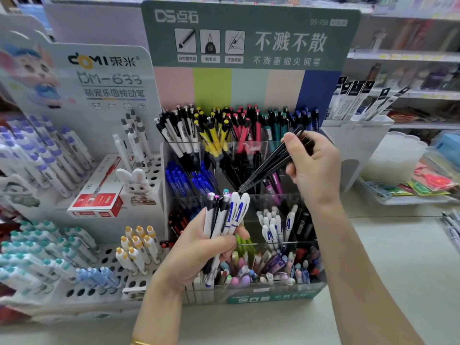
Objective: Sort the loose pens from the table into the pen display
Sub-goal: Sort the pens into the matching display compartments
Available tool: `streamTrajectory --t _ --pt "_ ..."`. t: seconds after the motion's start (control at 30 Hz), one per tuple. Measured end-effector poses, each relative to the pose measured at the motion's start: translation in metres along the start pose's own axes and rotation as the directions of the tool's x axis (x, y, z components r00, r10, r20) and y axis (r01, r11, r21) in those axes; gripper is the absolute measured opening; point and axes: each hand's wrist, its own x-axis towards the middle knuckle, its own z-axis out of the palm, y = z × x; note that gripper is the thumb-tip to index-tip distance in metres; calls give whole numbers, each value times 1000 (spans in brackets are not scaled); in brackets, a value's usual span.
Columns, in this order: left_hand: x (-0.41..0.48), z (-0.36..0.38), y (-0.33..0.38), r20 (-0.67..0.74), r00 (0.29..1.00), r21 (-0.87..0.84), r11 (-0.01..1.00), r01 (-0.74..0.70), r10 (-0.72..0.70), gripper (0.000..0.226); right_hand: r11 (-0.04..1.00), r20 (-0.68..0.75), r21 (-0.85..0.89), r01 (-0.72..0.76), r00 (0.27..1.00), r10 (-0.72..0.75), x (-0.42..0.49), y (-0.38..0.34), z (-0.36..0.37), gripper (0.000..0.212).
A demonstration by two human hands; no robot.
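Head view showed the right hand (314, 170) pinching a few black pens (267, 168) by their upper ends, tips slanted down and left toward the middle tier of the pen display (271, 298), where more black pens (236, 168) stood. The left hand (199, 250) was wrapped around a fanned bundle of white pens (227, 217), held upright in front of the display's lower tiers. More loose pens (451, 226) lay on the counter (398, 270) at the far right edge.

The likeliest slip was a misfile. The slanted tips hung close to the clear divider, and the neighbouring purple pens (275, 184) stood just beside the black ones, so a careless drop could have sent 1 pen into the wrong compartment or caught it on the wall. Because the grip sat high on the barrels, the tips could splay and part on release. The left bundle looked loosely fanned; if the fingers eased, a pen could have slid down into the mixed front bin (273, 267) directly below it.
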Motion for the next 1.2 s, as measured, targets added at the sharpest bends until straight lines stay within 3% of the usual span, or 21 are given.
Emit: streamTrajectory --t 0.17,0.3,0.4,0.5,0.7,0.83,1.0,1.2 --pt "-5 7 7 -118 984 167 979 -116 136 26 960 35 -126 250 968 -247 -7 1 6 16" --pt "-3 9 9 -181 946 327 924 -200 269 52 889 97 -184 420 908 -408 -14 -1 6 19" --pt "0 8 7 -184 926 406 884 -233 329 52 860 142 -200 469 883 -448 -18 1 4 23" --pt "3 6 5 -205 906 455 856 -246 370 52 862 152 -194 469 882 -446 -19 2 4 25" --pt "4 5 0 -263 905 383 898 -219 333 38 870 69 -176 461 887 -456 -18 -3 2 29" --pt "4 7 -1 -279 913 345 918 -194 298 40 824 105 -285 489 871 -480 -16 4 8 18" --pt "4 9 -2 -271 922 292 936 -195 277 32 812 219 -432 393 919 -328 -12 15 22 19" --pt "5 9 1 -265 926 174 958 -227 268 30 672 346 -653 350 927 -146 -14 21 44 27"
